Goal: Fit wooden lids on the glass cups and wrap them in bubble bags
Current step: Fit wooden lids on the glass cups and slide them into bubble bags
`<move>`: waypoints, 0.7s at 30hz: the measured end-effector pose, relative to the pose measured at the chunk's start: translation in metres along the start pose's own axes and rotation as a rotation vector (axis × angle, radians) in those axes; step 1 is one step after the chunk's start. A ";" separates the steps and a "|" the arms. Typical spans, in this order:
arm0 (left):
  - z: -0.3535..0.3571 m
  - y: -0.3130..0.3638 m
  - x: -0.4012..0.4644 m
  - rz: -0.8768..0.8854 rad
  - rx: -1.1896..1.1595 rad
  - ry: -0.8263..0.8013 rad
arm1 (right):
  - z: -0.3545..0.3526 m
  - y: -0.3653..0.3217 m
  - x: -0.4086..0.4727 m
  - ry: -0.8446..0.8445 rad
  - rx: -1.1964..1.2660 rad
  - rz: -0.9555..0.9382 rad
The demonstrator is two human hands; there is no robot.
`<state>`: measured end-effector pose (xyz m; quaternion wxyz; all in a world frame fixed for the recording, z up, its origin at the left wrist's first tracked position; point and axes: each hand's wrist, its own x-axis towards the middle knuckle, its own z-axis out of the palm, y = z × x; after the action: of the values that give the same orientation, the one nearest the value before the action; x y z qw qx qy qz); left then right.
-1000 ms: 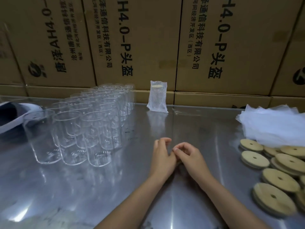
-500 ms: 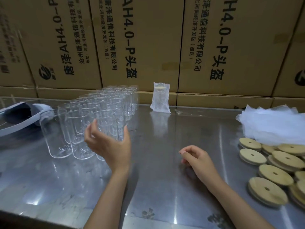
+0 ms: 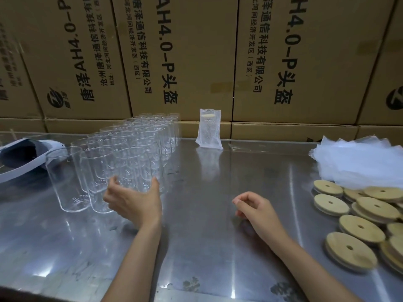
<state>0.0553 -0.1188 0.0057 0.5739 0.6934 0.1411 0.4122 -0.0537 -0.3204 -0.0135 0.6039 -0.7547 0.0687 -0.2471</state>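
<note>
Standing in rows beyond the left hand (image 3: 133, 199), the glass cups (image 3: 122, 153) crowd the steel table (image 3: 196, 247); that hand cups its thumb and fingers around the nearest cup (image 3: 134, 168), though whether it grips yet I cannot tell. The right hand (image 3: 256, 209) rests loosely curled, holding nothing. One bagged cup (image 3: 209, 128) stands beyond both hands. Right of the right hand lie wooden lids (image 3: 359, 227), bubble bags (image 3: 359, 162) behind them
</note>
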 end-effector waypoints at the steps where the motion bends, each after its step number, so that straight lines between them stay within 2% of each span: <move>1: 0.000 0.002 -0.001 0.007 -0.008 -0.018 | 0.000 -0.001 0.000 -0.001 -0.003 0.000; 6: 0.005 0.015 -0.027 0.314 -0.119 -0.283 | -0.002 -0.007 -0.003 0.002 0.050 0.000; 10: 0.013 0.027 -0.064 0.455 -0.216 -0.543 | -0.008 -0.012 -0.003 0.190 0.051 -0.114; 15: 0.028 0.041 -0.096 0.381 -0.340 -0.754 | -0.018 -0.008 -0.003 0.231 -0.086 -0.252; 21: 0.048 0.047 -0.121 0.272 -0.358 -0.869 | -0.025 -0.006 0.003 0.307 -0.114 -0.325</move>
<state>0.0020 -0.2463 -0.0006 0.6307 0.7040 -0.2764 0.1738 -0.0641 -0.3424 -0.0036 0.4949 -0.7423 0.0510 -0.4489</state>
